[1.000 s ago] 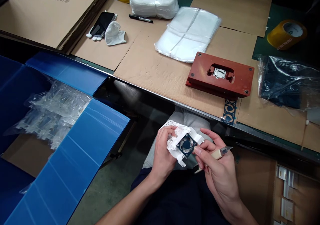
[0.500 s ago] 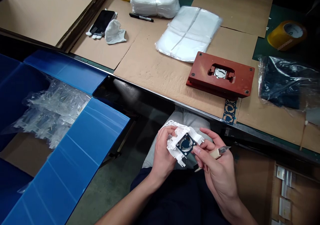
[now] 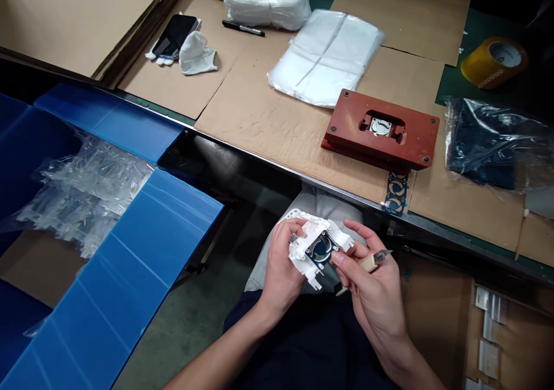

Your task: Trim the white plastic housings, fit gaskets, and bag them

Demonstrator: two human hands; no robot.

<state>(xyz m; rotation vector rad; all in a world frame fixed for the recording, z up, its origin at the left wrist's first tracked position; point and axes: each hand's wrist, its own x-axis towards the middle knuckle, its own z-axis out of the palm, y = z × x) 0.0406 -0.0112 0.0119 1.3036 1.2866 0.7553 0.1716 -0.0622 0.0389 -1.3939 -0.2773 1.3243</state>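
Note:
My left hand (image 3: 283,263) is closed round the left side of a white moulded plastic part (image 3: 312,229), above my lap. In the square opening of that part lies a thin dark blue square piece (image 3: 321,250) with curved fan-shaped cut-outs. My right hand (image 3: 374,286) holds a craft knife (image 3: 369,263) with a beige handle, its blade pointing right, away from the part. With thumb and fingertips the same hand touches the lower right corner of the dark piece; whether it pinches it is hard to see. The right index finger is stretched out.
On the cardboard-covered table stands a red fixture (image 3: 385,101), with a strip of dark fan-shaped pieces (image 3: 395,194) below it. Bundles of clear bags (image 3: 324,55), tape (image 3: 493,61), a phone (image 3: 175,37), a glove (image 3: 197,52) and a marker (image 3: 243,28) lie behind. A blue box (image 3: 173,222) stands left.
The dark square piece sits lower in the white part, whose corner posts now show around it. Both hands keep their hold, and the view has shifted slightly.

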